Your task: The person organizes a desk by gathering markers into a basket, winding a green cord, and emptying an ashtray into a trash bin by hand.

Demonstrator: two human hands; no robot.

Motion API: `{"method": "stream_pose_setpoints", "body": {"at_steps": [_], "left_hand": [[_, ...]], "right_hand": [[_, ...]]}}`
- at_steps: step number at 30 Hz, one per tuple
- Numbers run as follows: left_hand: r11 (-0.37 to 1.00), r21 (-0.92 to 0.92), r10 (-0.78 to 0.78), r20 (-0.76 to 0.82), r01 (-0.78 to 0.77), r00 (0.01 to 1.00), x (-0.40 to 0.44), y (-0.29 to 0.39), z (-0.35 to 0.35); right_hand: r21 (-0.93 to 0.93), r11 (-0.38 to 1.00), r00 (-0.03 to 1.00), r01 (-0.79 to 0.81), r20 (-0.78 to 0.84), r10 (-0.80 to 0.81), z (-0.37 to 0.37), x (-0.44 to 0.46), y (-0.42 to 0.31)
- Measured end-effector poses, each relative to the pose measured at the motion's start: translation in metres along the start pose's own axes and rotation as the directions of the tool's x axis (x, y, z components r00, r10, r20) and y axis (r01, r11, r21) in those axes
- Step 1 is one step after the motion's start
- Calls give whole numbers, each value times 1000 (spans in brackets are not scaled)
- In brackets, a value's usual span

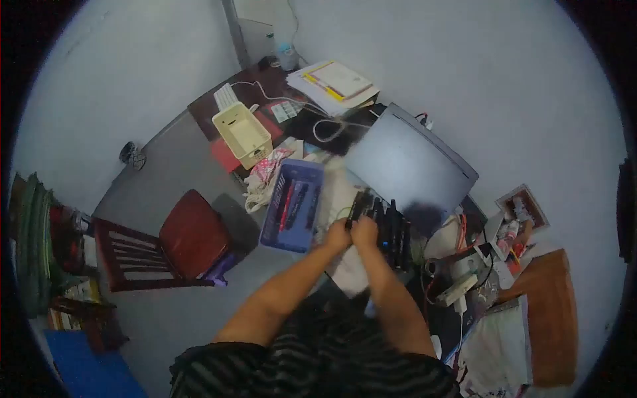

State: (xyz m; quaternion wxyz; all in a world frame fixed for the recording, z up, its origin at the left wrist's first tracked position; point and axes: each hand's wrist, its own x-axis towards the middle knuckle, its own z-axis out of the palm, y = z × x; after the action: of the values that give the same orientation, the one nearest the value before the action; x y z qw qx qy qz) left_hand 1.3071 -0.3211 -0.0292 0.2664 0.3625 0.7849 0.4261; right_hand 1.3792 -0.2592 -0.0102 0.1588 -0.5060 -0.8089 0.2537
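My left hand [339, 235] and my right hand [364, 233] are close together over the desk, fingers closed around black pens [359, 203] that stick out past the fingertips. How many pens each hand holds is hidden. Just right of my right hand lies a row of more black pens [396, 235], a blue spot among them. To the left of my hands stands a blue-purple plastic basket [267, 237], holding a red pen [288, 205] and several dark pens [300, 205].
A closed silver laptop [406, 159] lies beyond the pens. A cream basket [242, 136], crumpled cloth [266, 172] and a paper stack [334, 86] are farther back. Cables and a power strip [456, 290] sit at right. A red-brown chair [194, 233] stands left.
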Motion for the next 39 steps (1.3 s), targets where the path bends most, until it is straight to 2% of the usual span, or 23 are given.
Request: {"method": "stream_pose_setpoints", "body": {"at_steps": [2, 5, 8, 11, 14, 17, 20, 23, 24, 26, 27, 28, 29, 30, 31, 32, 35, 36, 39], "left_hand": [[998, -40, 50, -17, -51, 999, 21, -49, 27], [999, -53, -7, -40, 5, 999, 9, -18, 8], [995, -55, -91, -59, 88, 994, -3, 13, -12], [985, -106, -140, -46, 134, 989, -5, 14, -13], [892, -443, -69, 59, 88, 996, 6, -23, 9], [921, -389, 34, 101, 8, 994, -15, -2, -14], [834, -549, 40, 158, 54, 987, -41, 26, -62], [649, -734, -83, 193, 200, 978, -54, 27, -105], [640, -748, -107, 145, 179, 984, -53, 22, -117], [622, -771, -156, 52, 139, 986, -51, 11, -139], [672, -722, -179, 55, 163, 982, -49, 4, -147], [719, -670, -200, 57, 186, 978, -44, -7, -152], [761, -613, -221, 59, 210, 973, -40, -19, -157], [818, -538, -169, 113, 203, 979, -35, -31, -162], [856, -493, -141, 71, 158, 987, -29, -45, -161], [889, -444, -112, 32, 114, 993, -22, -58, -159], [961, -253, 77, -130, -108, 988, -20, -59, -156], [966, -176, 159, -181, -191, 970, -23, -54, -155], [950, -4, 303, -220, -311, 927, -48, -3, -166]], "right_hand": [[-102, 995, 999, -14, 43, 19, 5, 4, 1], [-35, 997, 997, 72, 19, -71, 14, 7, 11], [-18, 996, 995, 88, 47, -87, 13, 6, 13], [194, 981, 990, 13, 135, -39, 30, 12, 39], [459, 875, 974, -153, 220, 55, -25, -12, 0], [634, 711, 919, -304, 391, 45, -36, -18, 4], [817, 491, 933, -302, 358, -21, -48, -36, -20], [846, 435, 937, -308, 348, -13, -62, -55, -63], [874, 416, 949, -252, 307, -71, -52, -57, -71], [833, 427, 915, -351, 402, -32, -39, -63, -89], [811, 430, 895, -398, 446, -13, -37, -66, -99], [740, 543, 867, -397, 496, -42, -26, -64, -101], [716, 582, 870, -385, 493, -31, -19, -66, -103], [690, 621, 872, -373, 489, -19, -19, -67, -114], [661, 658, 876, -359, 482, -7, -18, -69, -123], [748, 534, 887, -395, 462, 9, 3, -66, -118], [734, 667, 958, -128, 266, -110, 42, -55, -99], [536, 844, 948, -18, 278, -157, 35, -52, -99], [678, 731, 995, 75, -5, -98, 48, -62, -92]]}}
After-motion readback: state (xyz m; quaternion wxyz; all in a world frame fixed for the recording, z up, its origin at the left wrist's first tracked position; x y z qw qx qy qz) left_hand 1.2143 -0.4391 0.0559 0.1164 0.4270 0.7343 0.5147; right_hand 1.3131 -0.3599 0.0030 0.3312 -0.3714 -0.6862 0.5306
